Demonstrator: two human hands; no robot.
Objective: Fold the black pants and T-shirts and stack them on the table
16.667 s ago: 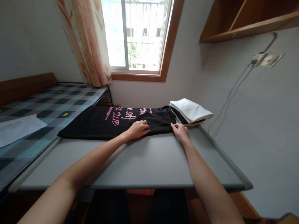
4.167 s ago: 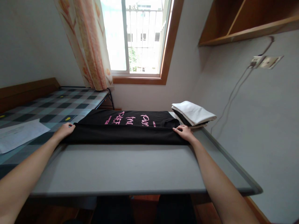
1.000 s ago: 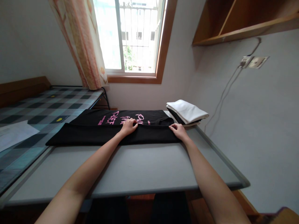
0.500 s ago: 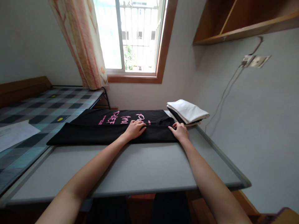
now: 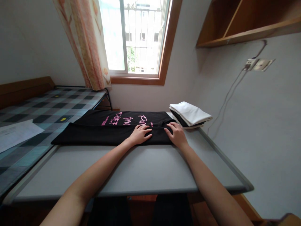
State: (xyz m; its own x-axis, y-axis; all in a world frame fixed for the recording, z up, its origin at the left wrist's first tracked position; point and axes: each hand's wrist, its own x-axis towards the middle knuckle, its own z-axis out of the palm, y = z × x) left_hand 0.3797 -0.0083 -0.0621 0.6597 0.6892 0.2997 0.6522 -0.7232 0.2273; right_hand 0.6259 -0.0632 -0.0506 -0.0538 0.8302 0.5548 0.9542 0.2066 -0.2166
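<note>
A black T-shirt with pink lettering lies across the table, its near side folded over toward the window in a long strip. My left hand rests flat on that strip with the fingers spread, partly covering the lettering. Near the collar at the shirt's right end, my right hand lies on the cloth, fingers apart and slightly bent. Just beyond it sits a stack of folded clothes, white on top with black beneath.
The grey-white table has a raised edge. On the left stands a bed with a checked cover and a paper sheet. A curtain hangs by the window. A shelf and a socket with a cord are on the right wall.
My right hand has let go of the shirt's folded edge and its fingers have spread. My left hand has slid slightly toward me and opened wider. The view has shifted a little.
</note>
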